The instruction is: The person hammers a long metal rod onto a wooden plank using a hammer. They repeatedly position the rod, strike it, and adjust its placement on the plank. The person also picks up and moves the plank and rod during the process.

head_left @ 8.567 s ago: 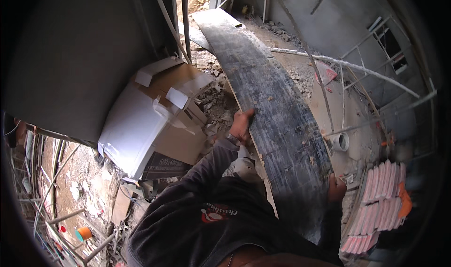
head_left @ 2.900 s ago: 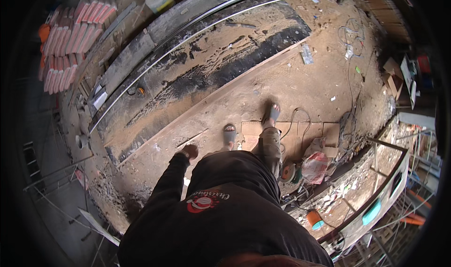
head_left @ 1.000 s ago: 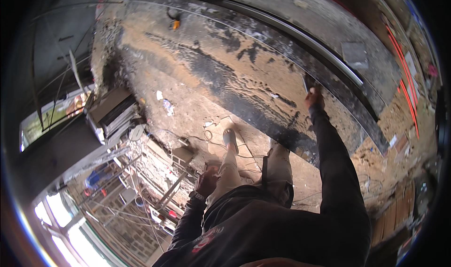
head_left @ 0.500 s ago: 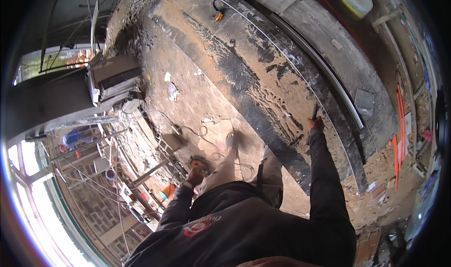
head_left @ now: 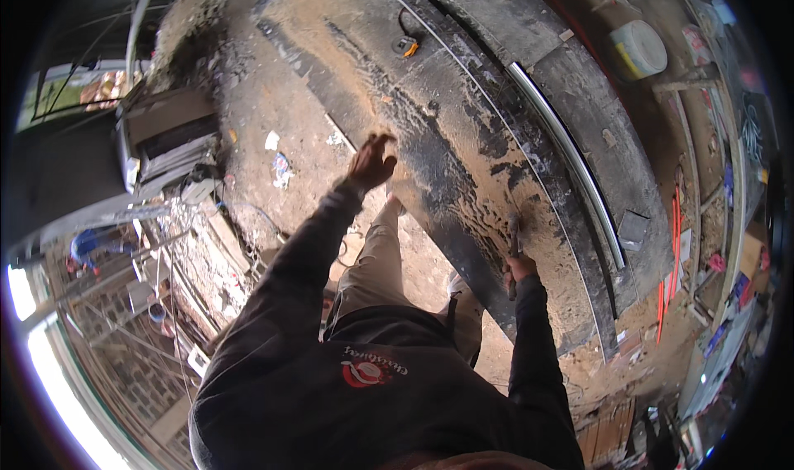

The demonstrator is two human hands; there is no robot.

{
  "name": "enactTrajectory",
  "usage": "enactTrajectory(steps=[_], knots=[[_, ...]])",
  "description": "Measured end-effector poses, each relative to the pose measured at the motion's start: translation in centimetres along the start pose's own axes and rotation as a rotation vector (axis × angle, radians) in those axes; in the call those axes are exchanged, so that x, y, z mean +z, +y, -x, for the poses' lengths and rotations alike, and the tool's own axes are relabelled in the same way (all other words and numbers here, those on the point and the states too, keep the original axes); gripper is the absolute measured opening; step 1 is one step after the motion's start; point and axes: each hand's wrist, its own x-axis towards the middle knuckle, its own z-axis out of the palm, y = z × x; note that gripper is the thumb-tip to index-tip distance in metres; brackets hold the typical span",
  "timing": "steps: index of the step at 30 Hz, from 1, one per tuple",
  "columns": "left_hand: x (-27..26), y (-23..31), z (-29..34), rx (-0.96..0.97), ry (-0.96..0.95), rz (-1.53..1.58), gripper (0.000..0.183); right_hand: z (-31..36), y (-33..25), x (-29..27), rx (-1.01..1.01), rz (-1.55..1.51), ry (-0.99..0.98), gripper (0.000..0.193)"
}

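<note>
My left hand (head_left: 372,166) is stretched out over the near left edge of the dark workbench (head_left: 467,259), its fingers apart and nothing visible in it. My right hand (head_left: 521,266) is closed around a dark, slim, bar-shaped tool (head_left: 514,237) held low over the bench. The tool's exact kind is not clear. Brown sawdust-like powder (head_left: 488,218) lies in ridges and smears across the bench top, close to the tool. A yellow-and-black tape measure (head_left: 405,47) rests on the bench's far part.
A long shiny metal strip (head_left: 571,152) runs along the bench's right side, beside a small grey square plate (head_left: 633,230). Beyond stands a white bucket (head_left: 639,50). Orange rods (head_left: 668,263) lie at the right. Stacked boxes (head_left: 174,131) are at the left.
My left hand has risen from low beside my leg, where it was at a round orange object, and reached forward over the bench edge. My right hand has shifted left and nearer with the tool.
</note>
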Motion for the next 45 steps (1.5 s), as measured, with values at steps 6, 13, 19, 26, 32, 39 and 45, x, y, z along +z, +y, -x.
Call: enactTrajectory(steps=[6,13,19,26,32,39,45], knots=[[0.9,-6.1,-24.6,-0.182,-0.138,-0.356,0.09,-3.3,0.6,5.4,-0.198,0.929,0.592,0.029],[2.4,-10.8,-31.8,-0.145,-0.345,-0.394,0.092,-1.9,-4.9,4.3,0.27,0.57,0.392,0.043],[1.5,-18.0,-15.2,0.045,-0.412,0.167,0.077,-6.6,-2.6,1.9,0.347,0.682,0.462,0.027],[-7.9,-28.4,27.2,-0.728,-0.806,0.029,0.041,-18.3,4.5,0.1,0.0,1.181,0.703,0.03],[-11.2,-22.4,57.5,-1.211,-0.278,0.404,0.066,-12.5,-3.0,9.5,0.273,0.653,0.073,0.038],[-1.3,-11.4,64.3,-1.515,-0.104,0.523,0.075,6.2,-8.7,26.8,-0.428,0.591,-0.207,0.025],[7.6,-5.0,60.1,-1.484,0.029,0.862,0.087,12.6,-9.8,34.2,-1.086,0.572,-0.477,0.026]])
